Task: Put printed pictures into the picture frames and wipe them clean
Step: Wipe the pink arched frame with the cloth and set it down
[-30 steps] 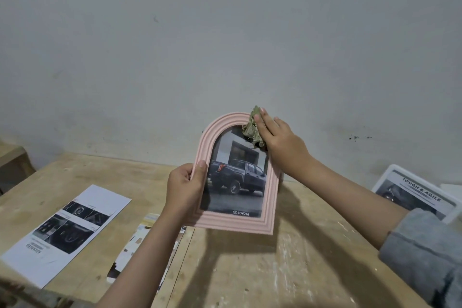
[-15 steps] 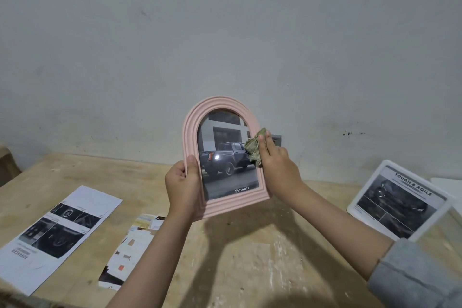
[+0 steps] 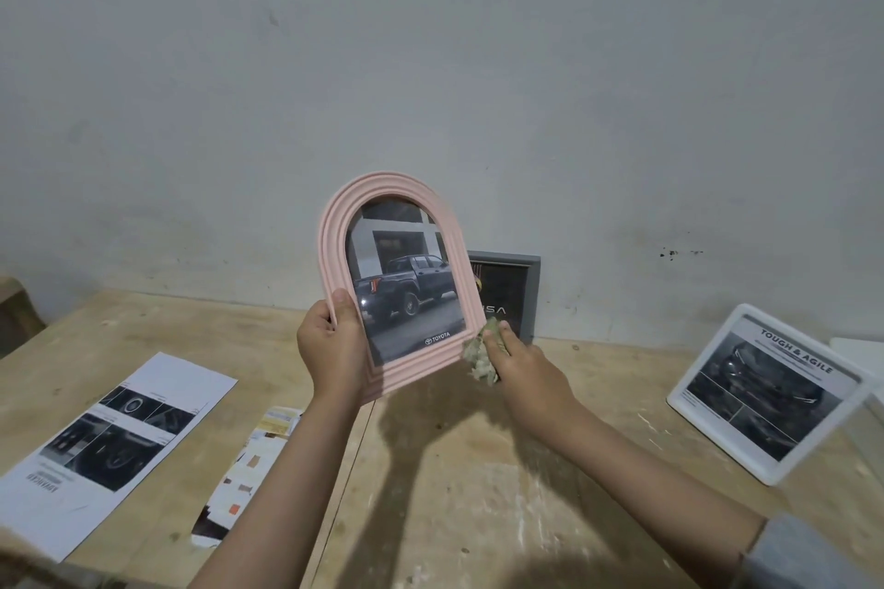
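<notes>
A pink arched picture frame [image 3: 340,225] with a dark pickup truck print inside is held upright above the wooden table [image 3: 574,469]. My left hand [image 3: 332,344] grips its lower left edge, thumb on the front. My right hand [image 3: 526,373] pinches a crumpled greenish cloth [image 3: 478,356] against the frame's lower right corner. A grey frame [image 3: 514,297] with a dark print leans on the wall behind. A white frame [image 3: 760,402] holding a "Tough & Agile" print stands tilted at the right.
A loose printed sheet [image 3: 110,435] lies flat at the table's left. A strip of cut paper scraps [image 3: 248,469] lies beside my left forearm. A plain grey wall [image 3: 430,62] rises right behind the table.
The cloth in my right hand slid from the frame's top right down its right side to the bottom right corner. The grey frame behind came into sight.
</notes>
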